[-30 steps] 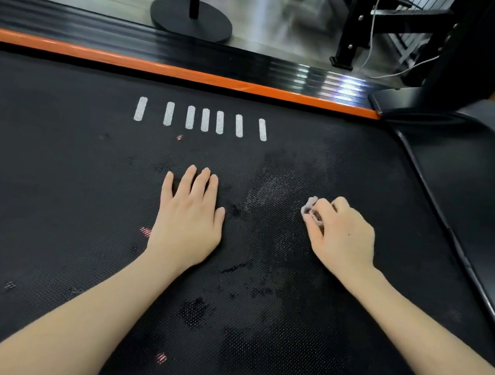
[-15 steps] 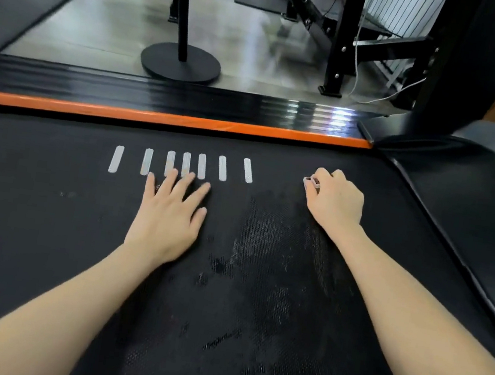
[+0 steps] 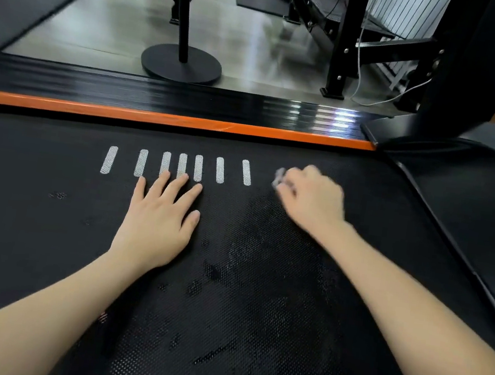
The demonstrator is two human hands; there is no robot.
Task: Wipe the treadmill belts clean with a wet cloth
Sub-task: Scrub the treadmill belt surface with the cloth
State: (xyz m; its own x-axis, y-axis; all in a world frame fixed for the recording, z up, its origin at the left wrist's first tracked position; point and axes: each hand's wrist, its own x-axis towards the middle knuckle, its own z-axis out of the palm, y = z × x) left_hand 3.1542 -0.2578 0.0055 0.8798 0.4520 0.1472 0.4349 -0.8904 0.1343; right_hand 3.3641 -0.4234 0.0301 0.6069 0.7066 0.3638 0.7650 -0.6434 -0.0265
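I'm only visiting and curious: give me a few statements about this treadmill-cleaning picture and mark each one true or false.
1. The left hand lies flat on the belt, fingers spread. True.
2. The right hand grips a small pale cloth. True, though it is blurred.
3. The band along the belt's far edge is green. False: the strip there is orange.
4. The belt carries three printed bars. False: seven white marks show.
5. A round black base stands beyond the belt. True.

Black dotted belt (image 3: 252, 329), white stripes (image 3: 181, 166), orange rail (image 3: 154, 118).
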